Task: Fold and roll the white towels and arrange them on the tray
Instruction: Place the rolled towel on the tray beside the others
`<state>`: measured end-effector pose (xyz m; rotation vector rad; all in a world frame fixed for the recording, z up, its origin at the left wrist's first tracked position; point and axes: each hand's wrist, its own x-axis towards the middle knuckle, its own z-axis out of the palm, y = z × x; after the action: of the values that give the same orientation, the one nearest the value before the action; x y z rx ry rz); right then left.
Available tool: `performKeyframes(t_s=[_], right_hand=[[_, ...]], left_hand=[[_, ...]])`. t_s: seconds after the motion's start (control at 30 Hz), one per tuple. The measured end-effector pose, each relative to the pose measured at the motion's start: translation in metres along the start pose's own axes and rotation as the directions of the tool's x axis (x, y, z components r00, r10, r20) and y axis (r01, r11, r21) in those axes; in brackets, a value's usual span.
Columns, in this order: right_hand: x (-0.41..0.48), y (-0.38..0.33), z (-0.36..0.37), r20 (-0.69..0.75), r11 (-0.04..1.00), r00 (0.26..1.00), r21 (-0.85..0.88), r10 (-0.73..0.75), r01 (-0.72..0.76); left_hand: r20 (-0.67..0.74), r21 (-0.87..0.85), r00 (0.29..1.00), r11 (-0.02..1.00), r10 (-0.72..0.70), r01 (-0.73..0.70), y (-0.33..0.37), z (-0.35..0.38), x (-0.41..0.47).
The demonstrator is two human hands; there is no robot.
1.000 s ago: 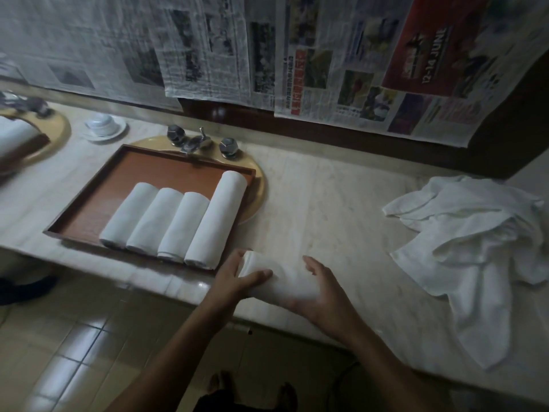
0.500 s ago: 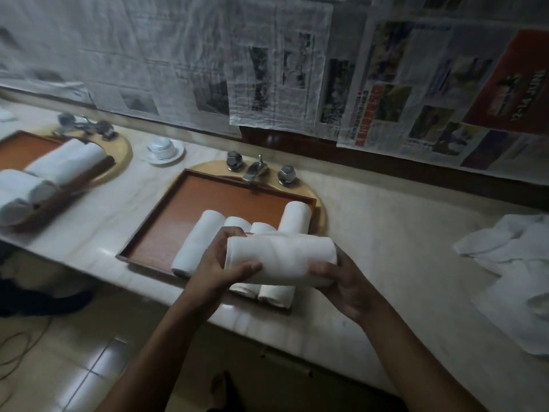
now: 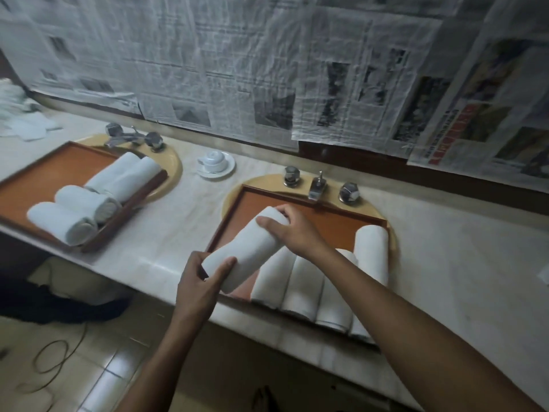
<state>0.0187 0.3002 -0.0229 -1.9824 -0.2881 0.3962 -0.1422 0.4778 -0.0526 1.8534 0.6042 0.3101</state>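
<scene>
Towel roll [image 3: 246,248] lies slanted between my hands over the left part of the brown tray [image 3: 329,224]. My left hand [image 3: 197,281] has fingers and thumb curled round its near end, and my right hand [image 3: 292,230] grips its far end. Four rolled towels [image 3: 303,283] lie side by side in the tray's right part, and the tray sits on the counter [image 3: 166,245].

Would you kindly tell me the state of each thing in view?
Held towel: rolled, over the tray's left side.
Left hand: grips its near end.
Right hand: grips its far end.
Tray: holds four rolled towels side by side.
Left tray: holds other rolls.
</scene>
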Motion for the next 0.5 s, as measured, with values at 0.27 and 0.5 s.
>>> performKeyframes(t_s=[0.27, 0.5], right_hand=[[0.091, -0.009, 0.100, 0.196, 0.966, 0.973, -0.249, 0.125, -0.074], [0.135, 0.013, 0.147, 0.185, 0.887, 0.970, -0.458, 0.157, -0.056]], left_hand=[[-0.125, 0.117, 0.977, 0.976, -0.171, 0.185, -0.060, -0.025, 0.043], [-0.128, 0.214, 0.977, 0.957, -0.172, 0.197, -0.103, -0.023, 0.082]])
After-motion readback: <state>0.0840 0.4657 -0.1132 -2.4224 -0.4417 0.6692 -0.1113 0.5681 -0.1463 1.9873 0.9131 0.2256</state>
